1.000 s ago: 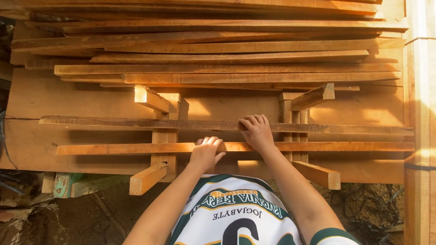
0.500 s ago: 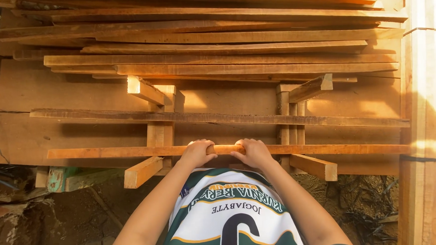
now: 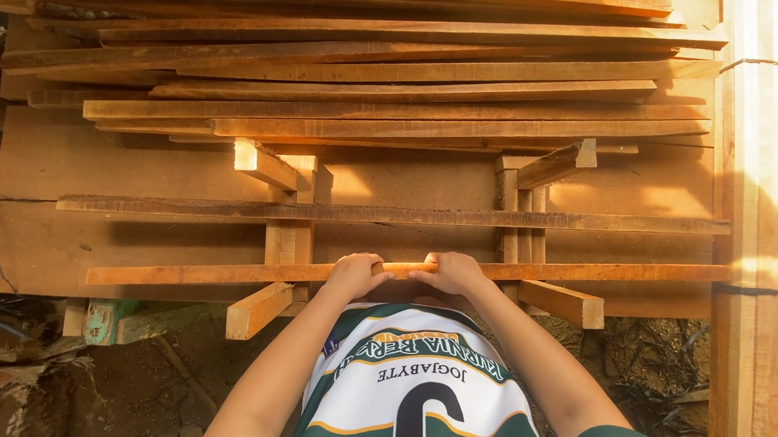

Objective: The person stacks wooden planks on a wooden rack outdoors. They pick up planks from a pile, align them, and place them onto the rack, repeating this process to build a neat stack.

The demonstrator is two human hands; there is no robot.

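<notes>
Both hands on one piece of wood. My left hand (image 3: 354, 274) is curled over the top edge of a long thin wooden strip (image 3: 190, 275), fingers wrapped down the far side, closed on it. My right hand (image 3: 451, 273) grips the same strip just beside the left, also closed round it, knuckles up. Small gap of bare wood shows between the two hands.

Strip runs left to right across the whole view, lying flat, nearest of the pieces to my body. It rests across two short wooden blocks that stick out toward me: one block (image 3: 257, 310) left of my left hand, one block (image 3: 563, 303) right of my right hand. Each block belongs to a rough upright support (image 3: 289, 240) made of short stacked pieces; second support (image 3: 516, 213) on the right side.

Farther out, a second long strip (image 3: 389, 214), darker and rougher, lies parallel across the same supports, well apart from the one I hold. Behind both, a wide flat board (image 3: 80, 162) stands as backing. Above that, a big stack of long planks (image 3: 400, 78) laid in layers, ends uneven.

Right edge: pale upright boards (image 3: 759, 185) tied with string. Below, dirt ground (image 3: 108, 397) with debris, a green-painted scrap (image 3: 105, 318) under the left side. My shirt (image 3: 414, 392), white and green, fills the bottom middle.
</notes>
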